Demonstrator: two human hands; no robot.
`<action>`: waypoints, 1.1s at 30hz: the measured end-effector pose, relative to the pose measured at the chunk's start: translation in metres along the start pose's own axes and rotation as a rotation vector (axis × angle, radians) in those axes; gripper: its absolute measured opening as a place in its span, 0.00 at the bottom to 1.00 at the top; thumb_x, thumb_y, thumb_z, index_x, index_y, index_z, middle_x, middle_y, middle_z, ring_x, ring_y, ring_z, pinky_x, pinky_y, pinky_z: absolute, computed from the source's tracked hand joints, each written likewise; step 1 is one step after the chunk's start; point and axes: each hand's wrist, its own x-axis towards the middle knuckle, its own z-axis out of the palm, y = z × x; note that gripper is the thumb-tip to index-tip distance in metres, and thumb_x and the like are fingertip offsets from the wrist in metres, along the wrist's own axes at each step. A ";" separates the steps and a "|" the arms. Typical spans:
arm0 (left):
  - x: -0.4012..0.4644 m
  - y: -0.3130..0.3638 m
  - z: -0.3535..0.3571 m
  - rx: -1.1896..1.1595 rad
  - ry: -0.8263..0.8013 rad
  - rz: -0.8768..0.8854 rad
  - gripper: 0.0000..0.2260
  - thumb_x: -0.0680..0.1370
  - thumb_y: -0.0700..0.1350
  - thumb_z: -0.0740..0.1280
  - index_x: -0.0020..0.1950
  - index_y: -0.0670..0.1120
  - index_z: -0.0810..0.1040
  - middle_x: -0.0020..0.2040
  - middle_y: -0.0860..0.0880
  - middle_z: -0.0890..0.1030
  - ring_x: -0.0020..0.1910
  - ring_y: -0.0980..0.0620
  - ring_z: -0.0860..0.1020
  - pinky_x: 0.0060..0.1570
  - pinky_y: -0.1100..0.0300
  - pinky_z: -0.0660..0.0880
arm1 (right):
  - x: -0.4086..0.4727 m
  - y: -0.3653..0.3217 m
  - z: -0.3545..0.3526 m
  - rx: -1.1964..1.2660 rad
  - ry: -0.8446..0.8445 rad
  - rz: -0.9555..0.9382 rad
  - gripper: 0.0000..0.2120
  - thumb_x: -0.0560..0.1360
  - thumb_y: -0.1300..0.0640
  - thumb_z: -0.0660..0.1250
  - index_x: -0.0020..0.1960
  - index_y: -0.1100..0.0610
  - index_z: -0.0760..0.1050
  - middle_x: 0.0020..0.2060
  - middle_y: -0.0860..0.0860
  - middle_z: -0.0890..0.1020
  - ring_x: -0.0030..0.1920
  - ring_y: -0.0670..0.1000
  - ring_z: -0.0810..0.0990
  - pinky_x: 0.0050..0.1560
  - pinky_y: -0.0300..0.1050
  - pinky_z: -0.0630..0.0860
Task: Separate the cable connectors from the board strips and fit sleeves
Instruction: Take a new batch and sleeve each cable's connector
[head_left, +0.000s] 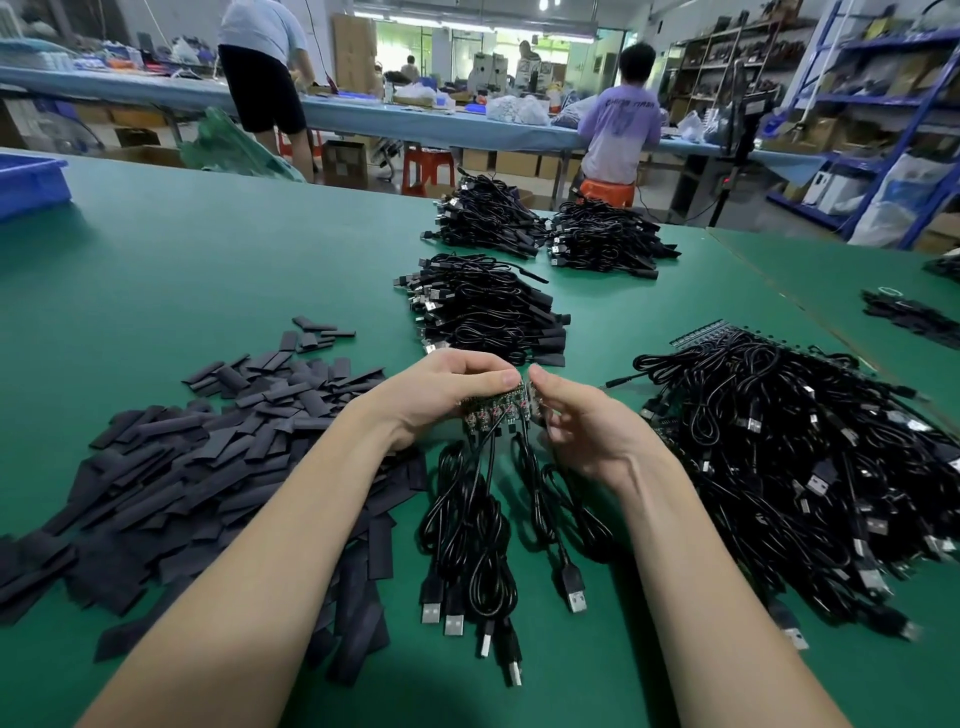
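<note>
My left hand (441, 392) grips a small board strip (493, 410) with several black cables soldered to it. My right hand (582, 415) pinches the strip's right end piece (535, 397), where a small gap shows against the rest. The cables (478, 525) hang down from the strip onto the green table, their USB plugs (452, 621) lying toward me. A large heap of flat black sleeves (208, 457) lies to the left, under my left forearm.
A big pile of cables still on strips (800, 457) lies at the right. Three stacks of sleeved cables (483, 306) sit beyond my hands. A blue bin (31, 182) stands far left. Two people work at a bench behind the green table (208, 249).
</note>
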 end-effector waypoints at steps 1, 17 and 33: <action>0.000 0.000 0.000 -0.028 -0.013 -0.013 0.09 0.75 0.53 0.72 0.49 0.51 0.86 0.49 0.50 0.85 0.50 0.53 0.80 0.62 0.52 0.71 | 0.000 -0.001 -0.001 0.036 -0.019 0.014 0.08 0.68 0.48 0.76 0.39 0.53 0.84 0.34 0.45 0.79 0.30 0.42 0.69 0.27 0.33 0.62; 0.009 0.003 0.050 0.215 0.305 0.114 0.07 0.80 0.48 0.70 0.56 0.49 0.77 0.50 0.51 0.83 0.41 0.61 0.81 0.44 0.67 0.76 | -0.007 -0.020 0.002 -0.236 0.397 -0.181 0.09 0.76 0.46 0.75 0.43 0.51 0.84 0.41 0.46 0.81 0.37 0.47 0.74 0.32 0.37 0.68; 0.007 -0.012 0.052 -0.224 0.336 -0.014 0.07 0.79 0.38 0.70 0.55 0.46 0.77 0.43 0.47 0.83 0.38 0.55 0.80 0.44 0.62 0.78 | 0.000 -0.042 0.049 -0.912 0.409 -0.456 0.07 0.75 0.46 0.72 0.43 0.48 0.83 0.37 0.45 0.85 0.42 0.45 0.83 0.38 0.39 0.73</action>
